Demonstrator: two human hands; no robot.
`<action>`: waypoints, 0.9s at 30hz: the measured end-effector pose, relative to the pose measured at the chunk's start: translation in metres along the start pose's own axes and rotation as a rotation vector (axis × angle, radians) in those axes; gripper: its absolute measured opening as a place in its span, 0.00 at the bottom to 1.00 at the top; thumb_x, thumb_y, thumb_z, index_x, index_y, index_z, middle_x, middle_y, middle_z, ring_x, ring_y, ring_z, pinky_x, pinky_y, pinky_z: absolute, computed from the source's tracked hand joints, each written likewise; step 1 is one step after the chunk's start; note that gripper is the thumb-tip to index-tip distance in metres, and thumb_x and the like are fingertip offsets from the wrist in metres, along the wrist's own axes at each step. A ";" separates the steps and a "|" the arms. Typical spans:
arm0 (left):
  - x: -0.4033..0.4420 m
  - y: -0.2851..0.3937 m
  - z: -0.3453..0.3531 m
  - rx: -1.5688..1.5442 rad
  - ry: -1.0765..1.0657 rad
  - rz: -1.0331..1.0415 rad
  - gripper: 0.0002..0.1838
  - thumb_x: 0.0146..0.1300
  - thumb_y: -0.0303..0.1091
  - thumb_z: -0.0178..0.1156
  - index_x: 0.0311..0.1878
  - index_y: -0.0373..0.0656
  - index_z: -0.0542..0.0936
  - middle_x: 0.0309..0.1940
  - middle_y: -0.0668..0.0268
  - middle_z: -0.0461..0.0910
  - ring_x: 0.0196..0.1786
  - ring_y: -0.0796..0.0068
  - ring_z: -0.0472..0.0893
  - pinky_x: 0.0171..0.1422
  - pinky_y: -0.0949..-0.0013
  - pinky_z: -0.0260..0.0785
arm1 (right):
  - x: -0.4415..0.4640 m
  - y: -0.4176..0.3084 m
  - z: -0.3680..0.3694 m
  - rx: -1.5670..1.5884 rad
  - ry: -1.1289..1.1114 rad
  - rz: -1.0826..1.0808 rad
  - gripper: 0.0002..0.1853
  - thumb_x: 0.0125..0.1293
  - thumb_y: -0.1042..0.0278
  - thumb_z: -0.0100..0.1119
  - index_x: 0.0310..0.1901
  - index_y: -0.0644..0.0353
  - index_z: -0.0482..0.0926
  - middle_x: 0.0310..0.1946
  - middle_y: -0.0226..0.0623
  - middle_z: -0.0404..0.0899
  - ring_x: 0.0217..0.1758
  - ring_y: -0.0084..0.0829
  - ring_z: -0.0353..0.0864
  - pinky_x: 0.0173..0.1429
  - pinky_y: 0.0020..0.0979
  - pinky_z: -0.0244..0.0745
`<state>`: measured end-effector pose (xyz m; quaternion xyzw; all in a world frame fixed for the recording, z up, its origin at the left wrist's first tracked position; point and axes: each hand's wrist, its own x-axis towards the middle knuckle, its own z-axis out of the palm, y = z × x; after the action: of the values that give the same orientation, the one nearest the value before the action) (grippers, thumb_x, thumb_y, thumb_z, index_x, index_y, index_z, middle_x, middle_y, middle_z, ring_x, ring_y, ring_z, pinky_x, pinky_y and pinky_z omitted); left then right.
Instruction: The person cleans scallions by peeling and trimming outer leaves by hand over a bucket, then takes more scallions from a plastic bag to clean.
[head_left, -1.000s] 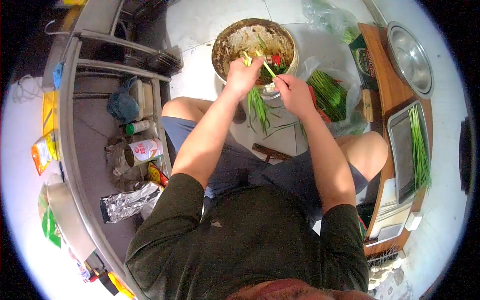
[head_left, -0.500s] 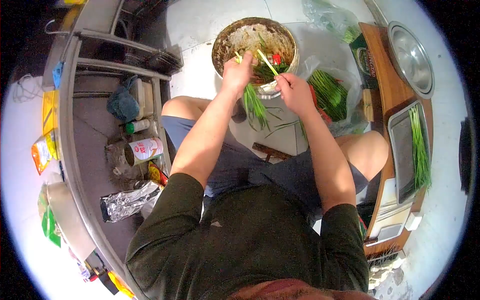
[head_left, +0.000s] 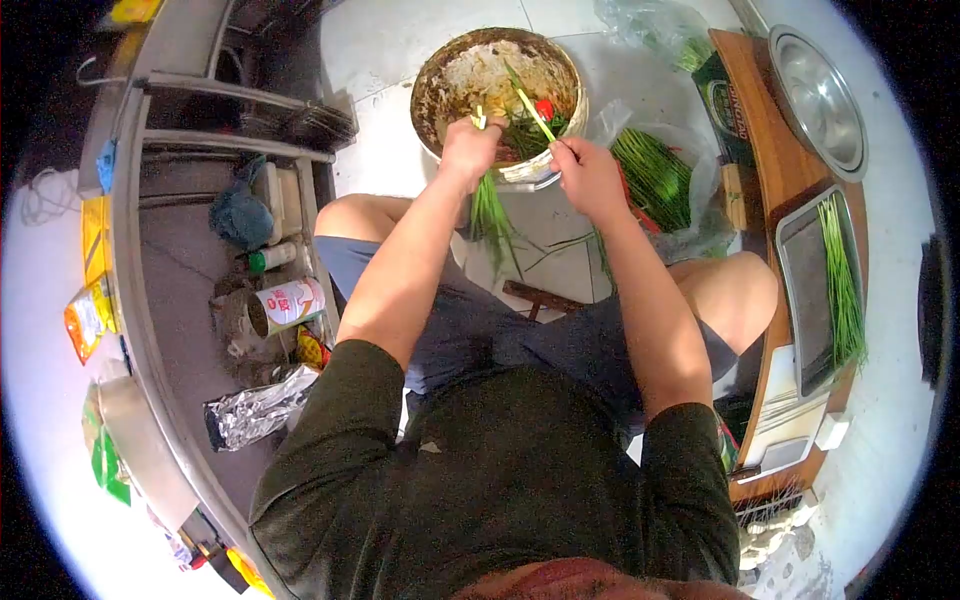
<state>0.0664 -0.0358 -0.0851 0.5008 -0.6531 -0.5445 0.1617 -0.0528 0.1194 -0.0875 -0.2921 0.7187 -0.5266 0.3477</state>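
My left hand (head_left: 470, 150) is closed round a bunch of long green stalks (head_left: 490, 215), whose pale ends poke out above the fist and whose leaves hang below it. Between the fingertips of my right hand (head_left: 588, 178) is a pale green stalk (head_left: 533, 112), slanting up and left over the bucket. Both hands are at the near rim of the stained round bucket (head_left: 428, 85), which has green scraps and a red piece inside. A plastic bag of green stalks (head_left: 655, 180) lies right of my right hand.
On the right, a wooden board (head_left: 755, 130) bears a metal basin (head_left: 818, 100) and a tray (head_left: 800, 300) with green stalks. A shelf at left holds a can (head_left: 290, 303), foil (head_left: 255, 412) and a blue bag (head_left: 240, 215). Low brown wood (head_left: 545, 297) lies between my legs.
The view has shifted slightly. My left hand, with its bunch, first moved left, away from my right hand, and now sits slightly lower. My right hand still holds its stalk.
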 end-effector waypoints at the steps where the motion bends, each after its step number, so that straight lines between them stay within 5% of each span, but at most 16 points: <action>1: -0.005 0.009 0.000 0.043 -0.005 -0.001 0.10 0.61 0.33 0.61 0.42 0.39 0.85 0.30 0.67 0.83 0.33 0.76 0.77 0.40 0.69 0.70 | 0.000 0.001 -0.002 0.000 0.002 0.011 0.17 0.67 0.57 0.54 0.39 0.65 0.81 0.27 0.40 0.82 0.30 0.35 0.81 0.38 0.36 0.73; 9: -0.008 0.013 -0.010 -0.118 -0.154 -0.058 0.09 0.65 0.32 0.62 0.43 0.38 0.83 0.32 0.69 0.82 0.33 0.78 0.77 0.40 0.71 0.69 | 0.012 0.008 0.007 -0.037 0.050 -0.122 0.17 0.63 0.58 0.59 0.47 0.61 0.82 0.35 0.47 0.84 0.38 0.39 0.83 0.44 0.35 0.75; 12: -0.006 0.006 -0.004 -0.095 -0.089 0.103 0.08 0.65 0.31 0.62 0.44 0.38 0.83 0.29 0.69 0.80 0.30 0.80 0.75 0.34 0.74 0.67 | 0.022 0.003 0.020 0.070 0.031 -0.179 0.18 0.62 0.59 0.59 0.51 0.59 0.81 0.35 0.48 0.83 0.39 0.40 0.83 0.45 0.36 0.75; 16: -0.013 0.017 -0.005 -0.181 -0.110 0.059 0.09 0.66 0.32 0.61 0.44 0.38 0.82 0.26 0.71 0.78 0.26 0.82 0.72 0.28 0.76 0.62 | 0.023 -0.012 0.029 0.070 -0.111 -0.261 0.20 0.63 0.62 0.57 0.56 0.57 0.78 0.36 0.50 0.83 0.39 0.44 0.84 0.47 0.38 0.76; 19: -0.022 0.032 -0.004 -0.330 -0.118 -0.011 0.08 0.67 0.33 0.60 0.43 0.39 0.81 0.23 0.73 0.75 0.23 0.84 0.69 0.25 0.76 0.58 | 0.018 -0.024 0.027 -0.228 -0.154 -0.217 0.22 0.64 0.65 0.54 0.60 0.57 0.75 0.39 0.53 0.82 0.41 0.48 0.83 0.50 0.41 0.77; 20: -0.014 0.022 -0.009 -0.361 -0.147 -0.013 0.08 0.67 0.33 0.60 0.42 0.39 0.81 0.22 0.73 0.75 0.22 0.84 0.68 0.25 0.76 0.58 | 0.023 -0.031 0.022 -0.345 -0.193 -0.052 0.22 0.65 0.67 0.52 0.61 0.59 0.73 0.43 0.55 0.81 0.46 0.52 0.82 0.53 0.44 0.76; 23: -0.010 0.021 -0.016 -0.401 -0.182 -0.043 0.08 0.69 0.33 0.57 0.42 0.39 0.80 0.22 0.75 0.69 0.23 0.82 0.64 0.28 0.75 0.55 | 0.029 -0.019 0.027 -0.253 0.104 -0.223 0.22 0.66 0.66 0.53 0.61 0.60 0.73 0.43 0.54 0.81 0.45 0.52 0.82 0.52 0.44 0.76; 27: -0.010 0.026 -0.018 -0.416 -0.171 -0.043 0.08 0.70 0.33 0.55 0.41 0.38 0.79 0.22 0.75 0.68 0.24 0.82 0.64 0.28 0.75 0.56 | 0.022 -0.057 0.023 -0.110 -0.081 -0.165 0.21 0.66 0.64 0.55 0.60 0.57 0.75 0.41 0.52 0.82 0.43 0.52 0.81 0.51 0.41 0.76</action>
<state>0.0725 -0.0400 -0.0524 0.4226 -0.5272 -0.7113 0.1937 -0.0440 0.0735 -0.0420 -0.3899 0.7053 -0.5010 0.3155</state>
